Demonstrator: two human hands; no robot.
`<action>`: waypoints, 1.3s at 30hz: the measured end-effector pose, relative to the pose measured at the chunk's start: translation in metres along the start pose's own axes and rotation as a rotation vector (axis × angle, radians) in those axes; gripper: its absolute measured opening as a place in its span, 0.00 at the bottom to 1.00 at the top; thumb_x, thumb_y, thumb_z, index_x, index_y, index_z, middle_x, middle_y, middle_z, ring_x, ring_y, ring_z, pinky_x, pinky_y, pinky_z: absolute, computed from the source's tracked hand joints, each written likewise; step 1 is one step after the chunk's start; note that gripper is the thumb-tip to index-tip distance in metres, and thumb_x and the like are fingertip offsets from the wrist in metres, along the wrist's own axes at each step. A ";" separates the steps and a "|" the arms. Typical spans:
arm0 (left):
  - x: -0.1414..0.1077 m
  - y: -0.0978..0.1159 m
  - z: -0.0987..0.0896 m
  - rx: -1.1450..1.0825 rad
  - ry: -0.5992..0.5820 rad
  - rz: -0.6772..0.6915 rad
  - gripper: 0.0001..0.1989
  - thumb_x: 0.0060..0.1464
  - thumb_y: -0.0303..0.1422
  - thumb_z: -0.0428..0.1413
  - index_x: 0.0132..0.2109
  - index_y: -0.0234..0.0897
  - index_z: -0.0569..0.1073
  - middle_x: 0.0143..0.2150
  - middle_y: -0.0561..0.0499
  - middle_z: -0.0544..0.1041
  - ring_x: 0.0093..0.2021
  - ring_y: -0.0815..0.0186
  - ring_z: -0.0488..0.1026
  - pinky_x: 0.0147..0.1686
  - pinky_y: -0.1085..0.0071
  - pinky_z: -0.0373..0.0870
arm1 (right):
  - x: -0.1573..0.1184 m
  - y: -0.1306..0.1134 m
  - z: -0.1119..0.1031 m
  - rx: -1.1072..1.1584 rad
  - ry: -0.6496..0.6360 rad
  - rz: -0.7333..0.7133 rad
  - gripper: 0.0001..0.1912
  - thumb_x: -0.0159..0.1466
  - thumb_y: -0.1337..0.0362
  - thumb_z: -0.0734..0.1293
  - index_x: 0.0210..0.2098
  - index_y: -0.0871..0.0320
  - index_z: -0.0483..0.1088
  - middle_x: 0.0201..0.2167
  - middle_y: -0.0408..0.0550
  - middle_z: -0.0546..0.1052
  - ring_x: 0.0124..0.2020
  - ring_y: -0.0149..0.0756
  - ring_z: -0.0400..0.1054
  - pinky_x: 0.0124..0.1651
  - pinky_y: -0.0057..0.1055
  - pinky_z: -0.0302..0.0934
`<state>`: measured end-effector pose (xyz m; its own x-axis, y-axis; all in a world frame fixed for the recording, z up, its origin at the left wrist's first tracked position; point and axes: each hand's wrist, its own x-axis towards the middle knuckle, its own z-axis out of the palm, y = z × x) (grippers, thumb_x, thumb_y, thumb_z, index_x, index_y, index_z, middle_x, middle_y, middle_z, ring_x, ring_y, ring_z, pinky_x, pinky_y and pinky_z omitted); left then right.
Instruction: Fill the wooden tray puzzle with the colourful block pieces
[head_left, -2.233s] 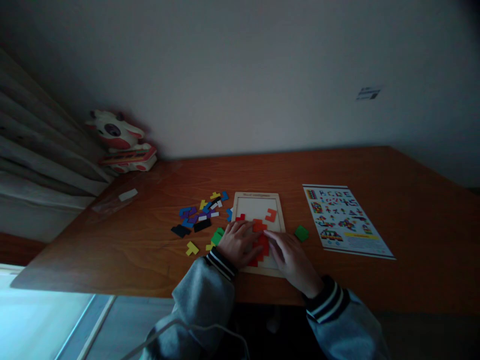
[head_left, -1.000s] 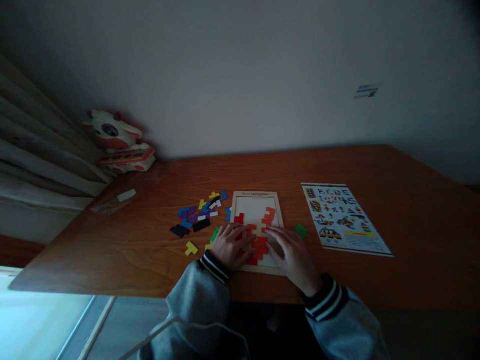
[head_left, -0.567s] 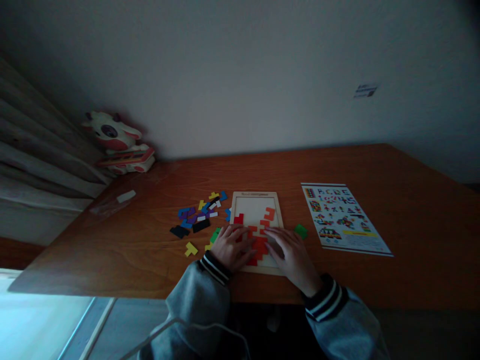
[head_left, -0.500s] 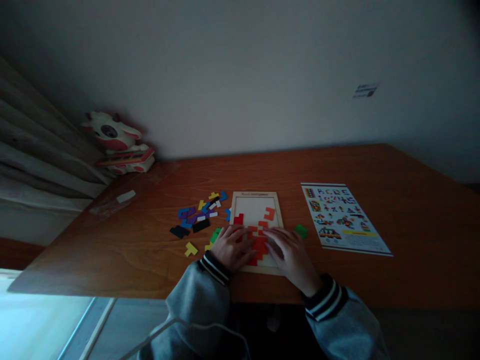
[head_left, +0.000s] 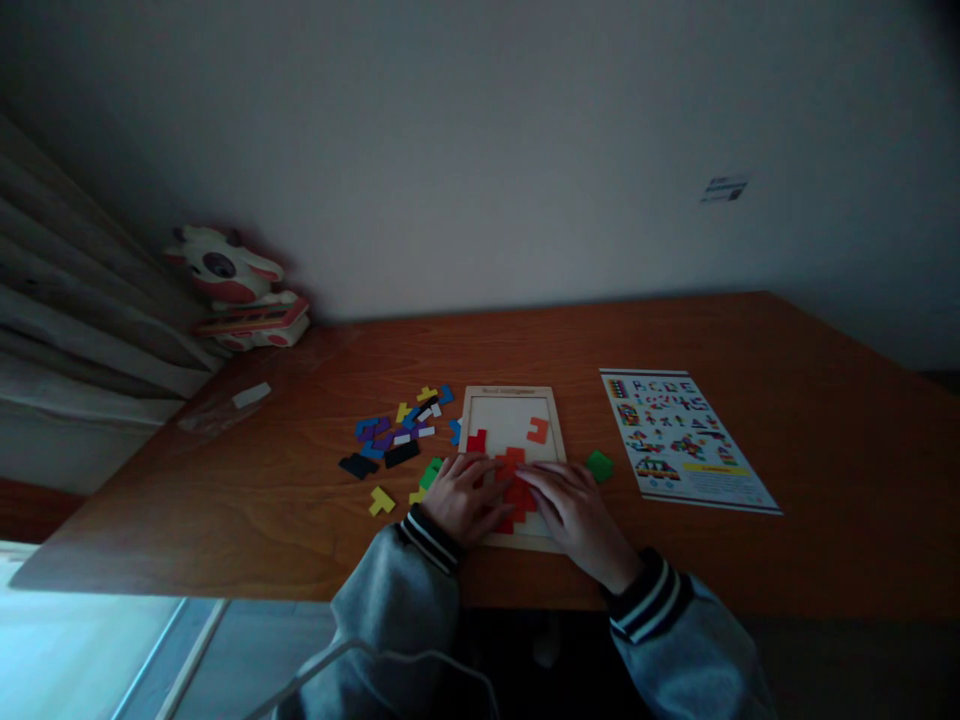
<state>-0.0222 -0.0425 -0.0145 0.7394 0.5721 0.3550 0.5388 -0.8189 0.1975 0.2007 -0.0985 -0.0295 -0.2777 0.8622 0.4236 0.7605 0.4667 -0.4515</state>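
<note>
A shallow wooden tray [head_left: 509, 391] lies in front of me. In its middle and lower part sit several red and orange-red pieces [head_left: 517, 490] packed together. An orange piece [head_left: 537, 430] lies apart at the upper right inside the tray, and a dark red piece [head_left: 476, 441] is by its left edge. My left hand [head_left: 466, 500] rests over the tray's lower left, fingers apart, fingertips on the red pieces. From the right, my right hand [head_left: 574, 510] reaches over the tray with fingers apart, touching the red pieces. Neither hand grips anything visible.
Left of the tray lie several blue, purple, black, white and yellow pieces [head_left: 382, 501]. Green pieces [head_left: 599, 465] flank the tray. A printed sheet [head_left: 686, 440] is on the right. A cow toy [head_left: 240, 290] stands at the back left, near a plastic bag with a white label [head_left: 251, 395].
My right fingers have shifted slightly left. An orange-red piece near the top of the cluster has moved left and now sits against the others.
</note>
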 end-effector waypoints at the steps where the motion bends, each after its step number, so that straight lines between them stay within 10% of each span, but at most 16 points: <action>1: 0.000 0.000 0.000 -0.001 0.000 0.002 0.18 0.63 0.44 0.53 0.54 0.45 0.76 0.56 0.45 0.75 0.54 0.53 0.68 0.52 0.53 0.69 | 0.000 0.000 0.000 0.002 -0.009 0.001 0.24 0.67 0.72 0.60 0.60 0.48 0.66 0.53 0.48 0.77 0.55 0.42 0.69 0.56 0.47 0.62; 39: 0.002 0.001 0.004 -0.052 0.029 0.110 0.18 0.65 0.43 0.52 0.53 0.40 0.76 0.56 0.46 0.77 0.57 0.55 0.72 0.56 0.54 0.66 | 0.024 0.031 -0.003 -0.063 0.062 -0.006 0.16 0.69 0.69 0.60 0.53 0.55 0.71 0.51 0.50 0.78 0.54 0.40 0.71 0.59 0.45 0.62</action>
<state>-0.0186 -0.0424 -0.0173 0.7807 0.4774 0.4033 0.4325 -0.8785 0.2028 0.2192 -0.0639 -0.0304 -0.2470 0.8445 0.4752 0.7948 0.4571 -0.3993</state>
